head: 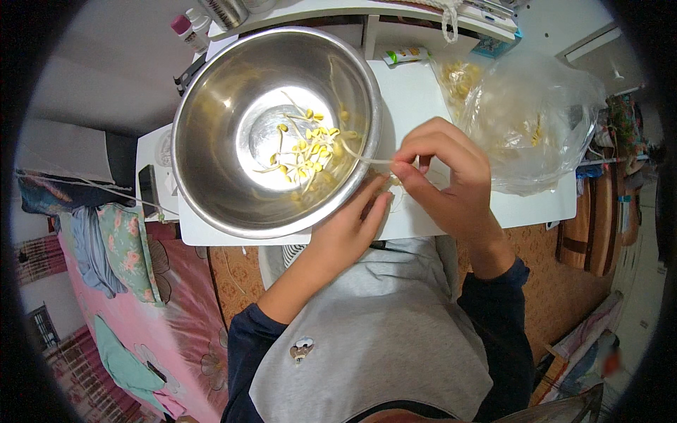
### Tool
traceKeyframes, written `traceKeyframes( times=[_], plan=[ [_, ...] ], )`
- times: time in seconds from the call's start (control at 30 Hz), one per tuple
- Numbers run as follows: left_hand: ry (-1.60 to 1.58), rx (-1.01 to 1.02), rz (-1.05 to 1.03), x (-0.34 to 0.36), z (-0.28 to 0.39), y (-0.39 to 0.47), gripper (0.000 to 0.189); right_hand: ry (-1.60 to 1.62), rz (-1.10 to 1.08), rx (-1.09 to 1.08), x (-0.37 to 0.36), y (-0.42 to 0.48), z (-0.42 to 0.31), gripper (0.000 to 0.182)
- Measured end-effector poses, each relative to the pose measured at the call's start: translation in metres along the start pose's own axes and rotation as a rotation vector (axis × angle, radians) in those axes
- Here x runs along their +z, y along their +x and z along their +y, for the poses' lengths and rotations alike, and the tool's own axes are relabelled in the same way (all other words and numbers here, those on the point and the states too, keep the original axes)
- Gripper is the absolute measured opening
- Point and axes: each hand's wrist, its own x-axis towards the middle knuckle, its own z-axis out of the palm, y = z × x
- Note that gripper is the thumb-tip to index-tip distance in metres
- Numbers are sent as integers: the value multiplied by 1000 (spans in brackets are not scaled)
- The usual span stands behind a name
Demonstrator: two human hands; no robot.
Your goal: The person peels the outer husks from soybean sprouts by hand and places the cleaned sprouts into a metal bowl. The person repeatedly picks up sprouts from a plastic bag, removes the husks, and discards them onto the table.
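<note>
A large stainless steel bowl (211, 153) stands on the white table, with yellow-headed bean sprouts (304, 153) lying in its right half. My right hand (444, 169) pinches the end of one long bean sprout (365, 160) between thumb and fingertips; its other end reaches over the bowl's right rim. Close below that rim is my left hand (349, 222), fingers apart and tips partly hidden by the bowl. Whether it holds anything cannot be told. Thin root strands (399, 198) lie on the table between both hands.
A clear plastic bag (534, 132) fills the table's right side, beside a smaller bag of sprouts (460, 79). Behind lies a green and white tube (406, 55) under a raised shelf. Left of the bowl rests a dark phone (148, 191). Bottles (189, 33) stand at the back left.
</note>
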Motion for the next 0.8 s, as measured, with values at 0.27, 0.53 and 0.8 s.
traceKeyframes(
  times=[0.27,0.53,0.8],
  plan=[
    [-58,21,-35,-4,-12,-8,23,-337,24,-277,33,27,-3,25],
    [4,-138,-118,-6,-5,-1,18,-527,354,-104,-29,-4,-2,20],
    [53,-77,-198,-5,-4,-3,14,-853,440,351,-123,-32,29,12]
  ],
)
